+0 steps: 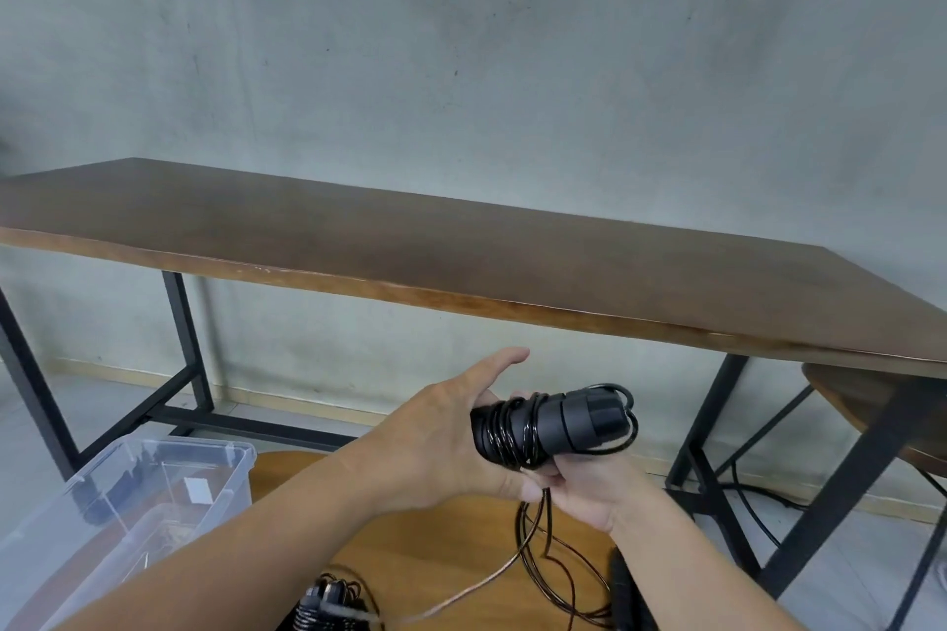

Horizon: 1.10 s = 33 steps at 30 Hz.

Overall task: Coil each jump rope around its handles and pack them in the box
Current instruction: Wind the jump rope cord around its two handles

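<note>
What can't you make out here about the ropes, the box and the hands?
- Box, head view: cut off by the left edge; contents blurred behind clear walls.
- Coiled rope: cut off by the bottom edge.
- Left hand: fingertips hidden behind the handles.
- Loose cord: its end runs behind the right arm.

Handles (551,428): matt black plastic, smooth. Cord (533,543): glossy black, plastic-coated look. Box (128,502) at 8 o'clock: clear plastic, glossy, smooth. Table (410,241): dark brown wood top, smooth, faint sheen; legs matt black metal. Stool (435,548) at 6 o'clock: lighter wood, smooth. Wall (461,41): grey, matt, mottled, concrete-like.
</note>
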### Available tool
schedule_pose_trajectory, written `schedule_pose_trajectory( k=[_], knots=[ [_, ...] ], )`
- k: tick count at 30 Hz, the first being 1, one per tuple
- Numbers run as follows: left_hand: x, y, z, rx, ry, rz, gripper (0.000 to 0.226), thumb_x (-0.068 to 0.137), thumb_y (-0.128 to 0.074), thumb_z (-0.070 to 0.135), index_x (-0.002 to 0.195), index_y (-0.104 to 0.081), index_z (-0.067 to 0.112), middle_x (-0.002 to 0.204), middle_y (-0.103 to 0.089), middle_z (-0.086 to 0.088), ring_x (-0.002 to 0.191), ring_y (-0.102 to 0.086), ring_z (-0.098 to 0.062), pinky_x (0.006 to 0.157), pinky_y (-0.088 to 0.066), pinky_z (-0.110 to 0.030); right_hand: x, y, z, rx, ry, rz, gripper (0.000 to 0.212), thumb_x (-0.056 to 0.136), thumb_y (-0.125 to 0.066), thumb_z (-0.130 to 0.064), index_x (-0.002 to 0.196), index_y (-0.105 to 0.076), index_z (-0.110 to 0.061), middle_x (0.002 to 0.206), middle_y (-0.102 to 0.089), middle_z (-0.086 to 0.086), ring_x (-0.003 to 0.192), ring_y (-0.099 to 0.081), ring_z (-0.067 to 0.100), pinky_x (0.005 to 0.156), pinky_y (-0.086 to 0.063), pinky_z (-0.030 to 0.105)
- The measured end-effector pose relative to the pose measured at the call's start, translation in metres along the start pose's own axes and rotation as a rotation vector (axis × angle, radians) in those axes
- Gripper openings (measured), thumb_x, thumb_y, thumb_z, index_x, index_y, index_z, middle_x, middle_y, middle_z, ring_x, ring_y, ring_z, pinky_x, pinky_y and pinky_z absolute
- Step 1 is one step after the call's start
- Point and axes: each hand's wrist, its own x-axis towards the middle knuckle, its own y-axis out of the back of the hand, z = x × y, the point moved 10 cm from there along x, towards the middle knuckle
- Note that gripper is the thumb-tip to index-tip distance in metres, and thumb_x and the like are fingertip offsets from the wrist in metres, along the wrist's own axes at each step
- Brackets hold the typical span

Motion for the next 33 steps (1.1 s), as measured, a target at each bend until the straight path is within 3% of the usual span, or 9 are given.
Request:
schedule_pose_trajectory(
  k=[3, 5, 9, 15, 20, 24, 28, 31, 33],
  knots=[
    [0.004, 0.008, -0.006, 0.041, 0.019, 0.074, 0.088, 0.071, -0.083, 0.052, 0.139, -0.029, 0.058, 0.100, -0.063, 0.019, 0.092, -0.061, 0.003, 0.078, -0.045, -0.007, -0.008, -0.002, 0.002, -0.144, 0.017, 0.117, 0.019, 0.100, -0.052, -0.015, 0.089, -0.060, -0.002, 0.071, -0.048, 0.012, 0.061, -0.032, 0.019, 0.057, -0.026, 0.030],
    [0.008, 0.020, -0.008, 0.138, 0.011, 0.156, 0.068, 0.076, -0.079, 0.048, 0.132, -0.040, 0.055, 0.102, -0.062, 0.017, 0.089, -0.060, -0.003, 0.078, -0.050, -0.015, -0.017, -0.006, 0.004, -0.227, 0.004, 0.147, 0.027, 0.105, -0.045, -0.021, 0.086, -0.058, -0.006, 0.061, -0.045, 0.002, 0.052, -0.023, 0.013, 0.051, -0.018, 0.027],
    [0.014, 0.032, -0.012, 0.526, 0.064, 0.238, 0.060, 0.077, -0.072, 0.046, 0.129, -0.042, 0.047, 0.104, -0.059, 0.013, 0.093, -0.057, -0.012, 0.078, -0.049, -0.027, -0.028, -0.014, 0.003, -0.494, 0.006, 0.219, 0.032, 0.106, -0.041, -0.024, 0.098, -0.067, -0.006, 0.060, -0.045, -0.003, 0.046, -0.027, 0.010, 0.047, -0.025, 0.021],
    [0.020, 0.024, -0.012, 0.850, 0.031, 0.288, 0.056, 0.086, -0.059, 0.040, 0.136, -0.035, 0.041, 0.108, -0.056, 0.008, 0.099, -0.055, -0.016, 0.078, -0.045, -0.027, -0.036, -0.027, -0.014, -0.968, 0.018, 0.257, 0.043, 0.103, -0.046, -0.034, 0.065, -0.055, -0.015, 0.048, -0.047, -0.007, 0.042, -0.039, 0.008, 0.048, -0.033, 0.022],
    [0.022, 0.028, -0.015, 1.001, 0.032, 0.283, 0.051, 0.088, -0.057, 0.036, 0.135, -0.037, 0.034, 0.122, -0.051, 0.007, 0.102, -0.056, -0.018, 0.078, -0.040, -0.029, -0.047, -0.041, -0.028, -1.164, 0.025, 0.246, 0.041, 0.101, -0.046, -0.032, 0.068, -0.055, -0.009, 0.052, -0.047, -0.004, 0.047, -0.040, 0.011, 0.050, -0.033, 0.024],
    [0.020, 0.020, -0.008, 1.139, -0.021, 0.221, 0.040, 0.089, -0.053, 0.036, 0.128, -0.044, 0.030, 0.114, -0.057, 0.006, 0.103, -0.053, -0.022, 0.086, -0.033, -0.035, -0.053, -0.058, -0.051, -1.410, 0.092, 0.255, 0.035, 0.097, -0.048, -0.029, 0.069, -0.053, -0.010, 0.060, -0.048, 0.001, 0.053, -0.042, 0.016, 0.050, -0.033, 0.027],
    [0.015, 0.009, -0.003, 1.144, -0.104, 0.179, 0.026, 0.089, -0.050, 0.024, 0.115, -0.052, 0.029, 0.103, -0.063, 0.007, 0.097, -0.056, -0.020, 0.093, -0.032, -0.032, -0.057, -0.068, -0.081, -1.565, 0.123, 0.275, 0.021, 0.091, -0.059, -0.033, 0.085, -0.072, -0.018, 0.078, -0.069, -0.003, 0.072, -0.064, 0.015, 0.069, -0.057, 0.035],
    [0.012, 0.003, -0.002, 1.046, -0.152, 0.141, 0.023, 0.089, -0.050, 0.020, 0.109, -0.055, 0.030, 0.097, -0.063, 0.006, 0.088, -0.058, -0.019, 0.079, -0.030, -0.028, -0.052, -0.070, -0.098, -1.595, 0.109, 0.245, 0.016, 0.087, -0.068, -0.034, 0.078, -0.076, -0.023, 0.080, -0.072, -0.004, 0.075, -0.066, 0.013, 0.069, -0.059, 0.033],
    [0.010, 0.005, -0.001, 0.966, -0.159, 0.111, 0.027, 0.088, -0.051, 0.017, 0.110, -0.055, 0.031, 0.098, -0.064, 0.006, 0.090, -0.058, -0.018, 0.082, -0.035, -0.027, -0.046, -0.068, -0.105, -1.544, 0.093, 0.198, 0.014, 0.082, -0.076, -0.039, 0.075, -0.077, -0.027, 0.077, -0.071, -0.008, 0.072, -0.065, 0.008, 0.063, -0.056, 0.025]
  ],
)
